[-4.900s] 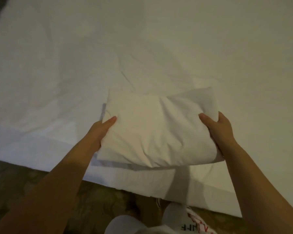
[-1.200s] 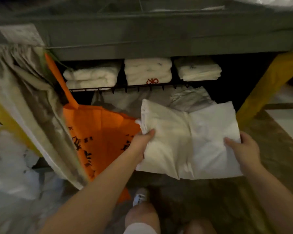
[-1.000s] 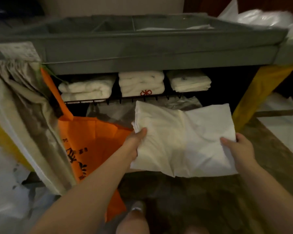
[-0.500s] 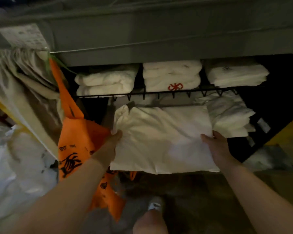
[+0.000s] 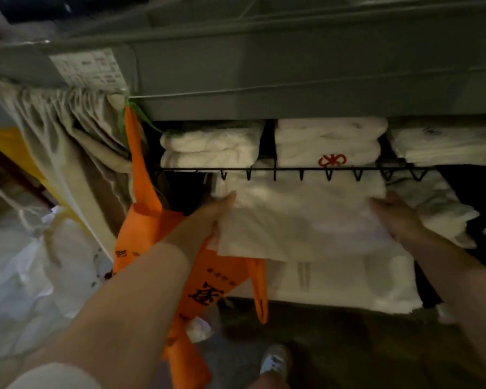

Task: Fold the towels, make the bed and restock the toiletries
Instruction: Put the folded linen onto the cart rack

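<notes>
A folded white linen bundle (image 5: pixel 300 220) lies half inside the lower bay of a grey housekeeping cart (image 5: pixel 264 66), under a black wire shelf (image 5: pixel 292 170). My left hand (image 5: pixel 211 214) grips its left edge and my right hand (image 5: pixel 396 214) grips its right edge. The bundle rests on a stack of folded white linen (image 5: pixel 345 284). On the wire shelf sit three piles of folded white towels (image 5: pixel 211 148), the middle pile (image 5: pixel 328 144) bearing a red emblem.
An orange bag (image 5: pixel 197 279) with dark lettering hangs at the cart's left, touching my left forearm. A beige laundry sack (image 5: pixel 68 136) hangs further left over white bagged linen (image 5: pixel 17 276). More crumpled white linen (image 5: pixel 435 203) sits right of the bundle. My shoe (image 5: pixel 274 360) stands on dark floor.
The bundle was carried from the bed to the cart. Over the last second both hands pushed it forward, under the wire shelf, onto the lower stack.
</notes>
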{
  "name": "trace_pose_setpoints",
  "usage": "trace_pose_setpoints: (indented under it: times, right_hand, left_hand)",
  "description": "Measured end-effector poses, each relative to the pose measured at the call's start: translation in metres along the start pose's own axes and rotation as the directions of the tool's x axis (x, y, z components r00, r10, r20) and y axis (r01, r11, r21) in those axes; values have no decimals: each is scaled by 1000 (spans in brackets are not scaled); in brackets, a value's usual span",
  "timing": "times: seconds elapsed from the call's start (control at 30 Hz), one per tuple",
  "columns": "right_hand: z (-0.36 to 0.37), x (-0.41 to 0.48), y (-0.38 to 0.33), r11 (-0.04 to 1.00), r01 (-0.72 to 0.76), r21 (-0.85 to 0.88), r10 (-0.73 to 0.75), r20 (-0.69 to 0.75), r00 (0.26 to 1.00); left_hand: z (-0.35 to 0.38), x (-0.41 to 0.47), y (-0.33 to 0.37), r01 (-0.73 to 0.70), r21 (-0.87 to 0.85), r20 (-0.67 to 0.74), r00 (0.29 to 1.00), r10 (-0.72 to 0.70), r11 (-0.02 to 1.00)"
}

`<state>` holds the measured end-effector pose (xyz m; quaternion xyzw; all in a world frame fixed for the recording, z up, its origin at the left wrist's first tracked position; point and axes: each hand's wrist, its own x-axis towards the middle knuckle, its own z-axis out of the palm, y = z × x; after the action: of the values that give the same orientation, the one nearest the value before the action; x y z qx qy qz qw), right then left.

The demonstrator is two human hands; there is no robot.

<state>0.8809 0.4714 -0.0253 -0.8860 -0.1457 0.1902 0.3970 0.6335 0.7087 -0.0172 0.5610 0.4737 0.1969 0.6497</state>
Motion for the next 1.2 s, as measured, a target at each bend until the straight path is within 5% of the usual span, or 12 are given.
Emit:
trace_pose_setpoints:
  times: [0.07,0.13,0.23,0.3,0.4,0.53,0.63,0.77,0.87,0.97,1.13,1.2]
  right_hand:
    - [16,-23,23,987,-13,-159,20,47,999]
    - [35,-50,47,973,41,-228,-75,-146,986]
    - [58,-74,60,997,38,-61,-59,-400,915]
    - [71,-76,64,951,-45,307,138,-288,947]
    - [81,-86,51,548,-304,779,268,180,946]
    - [84,-79,30,302,-330,894,198,280,939]
    - [88,-69,15,176,-314,933,200,278,939]
    - [94,-48,0,-184,-361,914,219,396,892]
    - [68,-38,-34,-1,-304,953,85,303,949]
    - [58,-25,-41,6,-143,990,-36,144,989]
    - [90,-47,24,248,-320,915,144,292,946]
    - [96,-50,28,334,-318,887,168,276,946]
  left_hand:
    - [4,-2,-25,19,318,-80,997,7,948]
    - [8,-11,-51,101,503,-197,980,0,858]
    - [6,-14,-83,51,470,-273,958,90,881]
    - [2,-17,-96,52,233,-320,947,25,971]
    - [7,-30,-115,74,-271,-97,990,-104,960]
    - [23,-31,-113,122,-680,-17,983,-182,723]
    - [33,-37,-105,162,-766,53,980,-190,622]
    - [43,-40,-85,50,-643,-54,992,-111,764]
    - [48,-15,-31,-39,-628,-82,997,-16,777]
    - [49,-10,-6,-59,-602,-59,998,29,797]
    - [45,-25,-85,-47,-339,-175,985,-14,940]
    - [50,-21,-84,-17,-437,-185,980,-71,899]
